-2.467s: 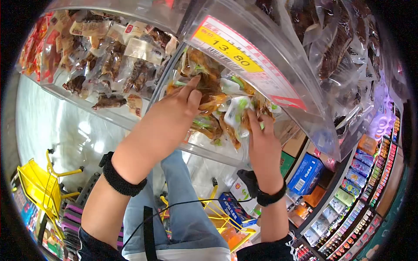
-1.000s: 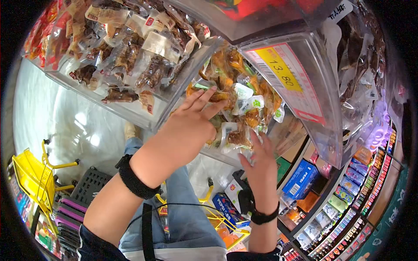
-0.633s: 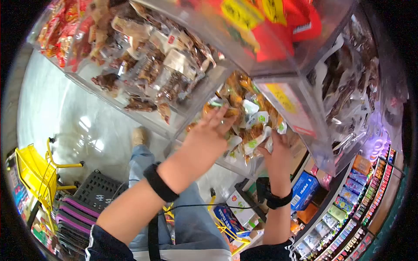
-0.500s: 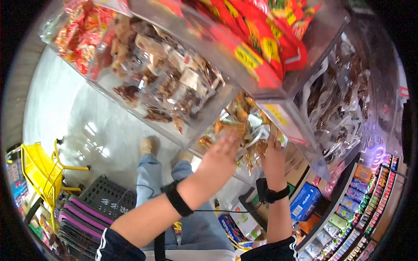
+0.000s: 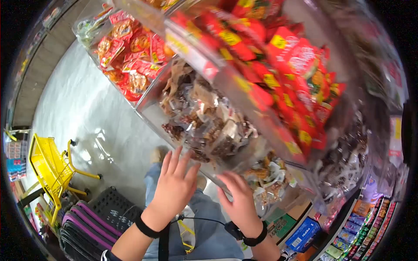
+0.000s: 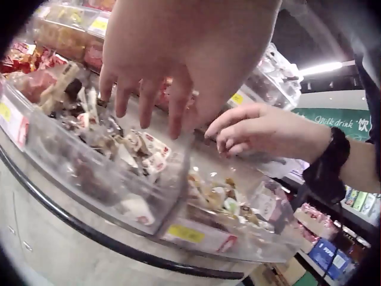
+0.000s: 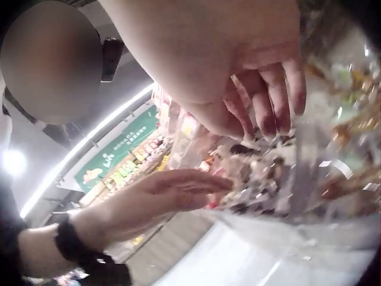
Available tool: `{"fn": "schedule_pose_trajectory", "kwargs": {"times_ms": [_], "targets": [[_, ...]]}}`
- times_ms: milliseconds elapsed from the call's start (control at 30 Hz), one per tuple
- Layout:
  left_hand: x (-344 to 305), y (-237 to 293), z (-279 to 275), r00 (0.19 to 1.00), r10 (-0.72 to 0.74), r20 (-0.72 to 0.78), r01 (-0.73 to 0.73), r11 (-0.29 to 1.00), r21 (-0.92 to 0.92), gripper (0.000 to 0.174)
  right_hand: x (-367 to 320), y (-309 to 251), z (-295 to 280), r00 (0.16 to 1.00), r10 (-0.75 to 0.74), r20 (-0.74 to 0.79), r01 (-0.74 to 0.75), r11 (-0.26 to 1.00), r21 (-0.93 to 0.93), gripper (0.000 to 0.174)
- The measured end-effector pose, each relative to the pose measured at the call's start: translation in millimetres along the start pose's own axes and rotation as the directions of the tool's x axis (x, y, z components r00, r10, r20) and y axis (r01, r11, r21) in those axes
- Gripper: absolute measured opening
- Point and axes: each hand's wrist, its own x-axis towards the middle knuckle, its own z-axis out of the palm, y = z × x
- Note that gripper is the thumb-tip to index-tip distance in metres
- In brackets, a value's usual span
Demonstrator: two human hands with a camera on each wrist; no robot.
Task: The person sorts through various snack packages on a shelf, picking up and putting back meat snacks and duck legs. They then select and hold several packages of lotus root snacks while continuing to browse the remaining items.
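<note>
My left hand (image 5: 176,188) is raised in the head view with its fingers spread and nothing in them. It is nearest the front edge of a clear bin of dark, vacuum-packed meat snacks (image 5: 213,126). To its right, my right hand (image 5: 238,198) holds nothing, fingers loosely extended beside the wall between that bin and the bin of golden-brown snack packets (image 5: 266,176). In the left wrist view both hands hang over these bins, my right hand (image 6: 268,130) near the divider. The right wrist view has my left hand (image 7: 158,193) flat and straight-fingered.
Red snack packets (image 5: 300,78) fill an upper bin, and more red packets (image 5: 135,52) lie in a bin farther left. A yellow cart (image 5: 48,167) and stacked black baskets (image 5: 93,217) stand at the left. A blue Pepsi box (image 5: 303,235) is at the lower right.
Both hands have come up out of the golden-brown packets and moved left toward the dark meat bin. The head view has swung left, bringing more red packets into sight.
</note>
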Motion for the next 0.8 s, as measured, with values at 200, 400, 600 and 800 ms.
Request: {"fn": "schedule_pose_trajectory", "kwargs": {"times_ms": [200,400,600,800], "targets": [[30,-60,0,1.0,-0.018,-0.011,0.018,1.0,-0.001,0.045,95,-7,52,0.968,0.232,-0.099,-0.248,0.948,-0.202,0.057],[57,-93,-18,0.994,-0.097,-0.04,0.093,0.991,-0.097,0.05,143,-3,90,0.921,0.359,-0.148,-0.389,0.851,-0.353,0.09],[96,-116,-39,0.985,-0.163,-0.057,0.138,0.942,-0.305,0.059,147,1,68,0.902,0.429,-0.047,-0.431,0.891,-0.14,0.086],[135,-112,-18,0.965,-0.231,-0.121,0.146,0.864,-0.482,0.065,152,-8,71,0.884,0.464,-0.053,-0.46,0.845,-0.272,0.087]]}}
